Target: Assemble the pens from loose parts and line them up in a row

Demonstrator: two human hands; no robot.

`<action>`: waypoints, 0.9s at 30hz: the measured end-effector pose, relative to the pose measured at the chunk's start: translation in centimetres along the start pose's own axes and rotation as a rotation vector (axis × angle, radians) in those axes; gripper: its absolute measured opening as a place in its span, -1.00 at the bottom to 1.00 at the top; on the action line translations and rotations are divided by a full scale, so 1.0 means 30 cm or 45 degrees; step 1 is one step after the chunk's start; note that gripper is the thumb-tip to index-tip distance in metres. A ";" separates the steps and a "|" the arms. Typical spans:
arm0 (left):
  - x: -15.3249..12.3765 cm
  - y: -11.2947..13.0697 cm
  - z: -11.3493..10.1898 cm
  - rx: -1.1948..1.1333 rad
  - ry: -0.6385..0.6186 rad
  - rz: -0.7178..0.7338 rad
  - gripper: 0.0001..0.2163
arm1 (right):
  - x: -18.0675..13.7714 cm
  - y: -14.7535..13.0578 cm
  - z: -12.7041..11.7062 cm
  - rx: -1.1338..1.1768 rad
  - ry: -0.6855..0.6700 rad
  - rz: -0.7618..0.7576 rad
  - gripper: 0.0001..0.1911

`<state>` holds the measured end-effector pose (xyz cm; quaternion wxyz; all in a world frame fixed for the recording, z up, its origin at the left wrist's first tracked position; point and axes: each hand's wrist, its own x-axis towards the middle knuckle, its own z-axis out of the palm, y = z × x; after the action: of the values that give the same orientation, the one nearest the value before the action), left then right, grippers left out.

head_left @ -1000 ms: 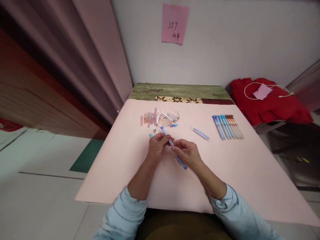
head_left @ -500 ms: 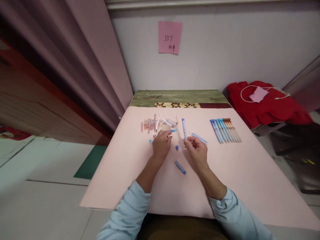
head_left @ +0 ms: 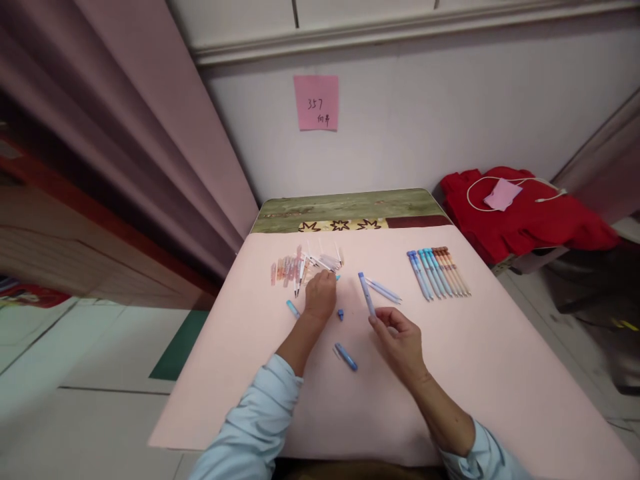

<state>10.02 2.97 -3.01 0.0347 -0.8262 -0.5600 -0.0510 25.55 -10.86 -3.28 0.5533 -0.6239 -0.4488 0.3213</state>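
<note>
My right hand (head_left: 399, 337) pinches the lower end of a blue pen barrel (head_left: 366, 293), which slants up and away over the pink sheet (head_left: 490, 360). My left hand (head_left: 320, 295) reaches forward with curled fingers onto a heap of pen parts (head_left: 305, 265), clear orange pieces and white refills; what the fingers grip is hidden. A small blue cap (head_left: 341, 314) lies between my hands. A blue pen piece (head_left: 346, 357) rests nearer to me, and another light blue piece (head_left: 293, 309) lies left of my left hand.
A row of several finished blue and brown pens (head_left: 439, 272) lies at the right of the sheet, and two pale blue barrels (head_left: 384, 291) sit mid-sheet. Beyond are a green patterned table edge (head_left: 345, 207), a red cloth (head_left: 525, 213) with a cable, and a pink note (head_left: 316, 102) on the wall.
My hands came apart: the right kept the blue barrel and moved right, a blue piece and a small cap dropped onto the sheet, and my left hand reached forward to the parts heap.
</note>
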 end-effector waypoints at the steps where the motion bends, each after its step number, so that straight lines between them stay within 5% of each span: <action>1: 0.001 0.005 -0.003 0.000 0.002 -0.017 -0.78 | -0.001 -0.001 -0.007 -0.014 -0.022 -0.011 -0.74; 12: -0.053 0.028 -0.019 -0.159 0.014 -0.192 -0.82 | 0.003 -0.014 -0.087 -0.093 -0.163 -0.133 -0.80; 15: -0.063 0.039 -0.059 -0.643 0.129 -0.314 -0.84 | -0.001 -0.015 -0.099 -0.102 -0.186 -0.166 -0.82; 21: -0.070 0.096 -0.208 -2.392 0.150 -0.862 -0.73 | -0.013 -0.042 -0.110 -0.118 -0.237 -0.232 -0.83; 27: -0.095 0.139 -0.269 -2.813 0.165 -1.059 -0.78 | -0.018 -0.065 -0.089 -0.141 -0.300 -0.221 -0.81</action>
<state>12.46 -2.14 4.65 -0.6894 -0.1582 -0.4354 -0.5568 27.34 -12.45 -0.94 0.4872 -0.5702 -0.5799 0.3182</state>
